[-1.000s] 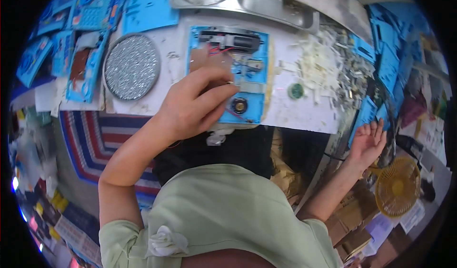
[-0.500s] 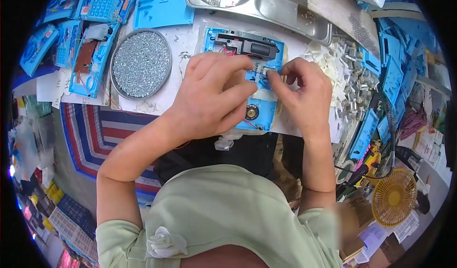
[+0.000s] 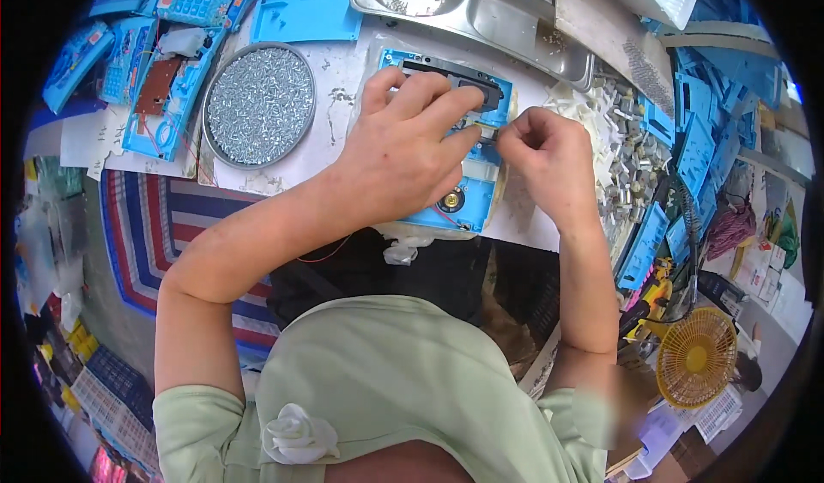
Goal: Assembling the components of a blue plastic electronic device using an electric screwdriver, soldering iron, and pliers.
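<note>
One open blue plastic casing (image 3: 483, 193) lies on the white-covered table (image 3: 533, 218), between the two hands and close to the near edge. Its long axis runs near to far, the far end leaning slightly right; its open side faces up. One black module (image 3: 491, 96) lies left to right across its far end, and one round speaker (image 3: 451, 200) sits at its near end. The left hand (image 3: 414, 135) arches over the casing's left side, fingers bent and slightly parted; the right hand (image 3: 551, 150) meets its right edge with thumb and forefinger nearly together. I cannot tell whether either grips a part. To the left stands one round tray (image 3: 243, 164) of uncounted screws (image 3: 260, 103); on the far side, one steel compartment tray (image 3: 469, 26) shows three hollows.
</note>
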### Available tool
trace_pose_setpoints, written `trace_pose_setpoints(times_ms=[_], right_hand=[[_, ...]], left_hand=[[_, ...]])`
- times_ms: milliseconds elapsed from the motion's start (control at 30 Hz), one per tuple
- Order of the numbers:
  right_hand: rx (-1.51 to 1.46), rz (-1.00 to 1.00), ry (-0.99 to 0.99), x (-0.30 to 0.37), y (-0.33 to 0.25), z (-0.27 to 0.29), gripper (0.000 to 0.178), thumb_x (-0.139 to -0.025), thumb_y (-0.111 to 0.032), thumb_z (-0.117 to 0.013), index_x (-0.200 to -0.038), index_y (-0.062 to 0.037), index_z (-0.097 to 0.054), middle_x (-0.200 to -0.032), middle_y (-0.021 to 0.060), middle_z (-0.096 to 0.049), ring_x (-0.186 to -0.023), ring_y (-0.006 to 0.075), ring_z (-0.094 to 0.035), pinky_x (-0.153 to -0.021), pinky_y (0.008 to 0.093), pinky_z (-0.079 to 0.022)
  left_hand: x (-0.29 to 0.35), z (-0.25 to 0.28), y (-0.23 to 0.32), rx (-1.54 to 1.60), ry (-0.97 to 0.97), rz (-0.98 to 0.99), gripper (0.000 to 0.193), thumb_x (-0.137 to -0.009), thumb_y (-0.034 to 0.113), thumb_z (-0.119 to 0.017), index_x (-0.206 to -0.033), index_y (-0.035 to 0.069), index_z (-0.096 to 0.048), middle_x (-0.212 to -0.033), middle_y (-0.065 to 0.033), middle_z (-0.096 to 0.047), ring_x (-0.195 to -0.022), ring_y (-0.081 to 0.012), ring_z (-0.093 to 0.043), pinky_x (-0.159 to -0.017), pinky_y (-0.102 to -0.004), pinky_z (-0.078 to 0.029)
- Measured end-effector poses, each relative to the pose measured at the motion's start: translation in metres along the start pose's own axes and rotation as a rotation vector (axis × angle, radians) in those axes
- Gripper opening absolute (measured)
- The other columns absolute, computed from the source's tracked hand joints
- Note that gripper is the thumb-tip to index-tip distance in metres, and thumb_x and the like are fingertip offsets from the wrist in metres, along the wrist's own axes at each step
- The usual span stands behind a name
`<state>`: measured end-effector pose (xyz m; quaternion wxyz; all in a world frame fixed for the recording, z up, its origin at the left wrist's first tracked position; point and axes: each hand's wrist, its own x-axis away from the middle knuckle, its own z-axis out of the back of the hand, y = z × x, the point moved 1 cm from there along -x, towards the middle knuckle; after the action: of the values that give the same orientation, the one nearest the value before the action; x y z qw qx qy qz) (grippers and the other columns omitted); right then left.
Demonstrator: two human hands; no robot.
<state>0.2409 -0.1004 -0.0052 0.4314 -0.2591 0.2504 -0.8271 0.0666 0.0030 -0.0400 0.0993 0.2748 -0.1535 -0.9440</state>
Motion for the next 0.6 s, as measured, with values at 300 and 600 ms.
trace_pose_setpoints(times_ms=[300,600], right_hand=[[0.768,0.332,0.024,0.004,-0.027,-0.009,0.018,-0.082,-0.018,-0.074,-0.081,-0.0019,-0.065,-0.074,0.0181,-0.07,-0.072,0.0341,-0.071,-0.061,0.0425,-0.056],[-0.326,-0.191,-0.258,-0.013,0.018,0.005,0.023,-0.088,-0.019,-0.079,-0.082,0.0007,-0.069,-0.067,0.0014,-0.066,-0.062,0.0066,-0.057,-0.056,0.0251,-0.046]], left_hand=[[0.002,-0.005,-0.002,-0.007,0.002,-0.007,0.035,-0.071,0.017,-0.075,-0.106,0.013,-0.075,-0.128,-0.0031,-0.06,-0.115,-0.0254,-0.054,-0.104,-0.0487,-0.029],[0.001,-0.003,-0.003,0.088,0.021,0.013,0.038,-0.069,0.016,-0.078,-0.106,0.012,-0.073,-0.125,-0.004,-0.059,-0.113,-0.0256,-0.055,-0.1,-0.0479,-0.033]])
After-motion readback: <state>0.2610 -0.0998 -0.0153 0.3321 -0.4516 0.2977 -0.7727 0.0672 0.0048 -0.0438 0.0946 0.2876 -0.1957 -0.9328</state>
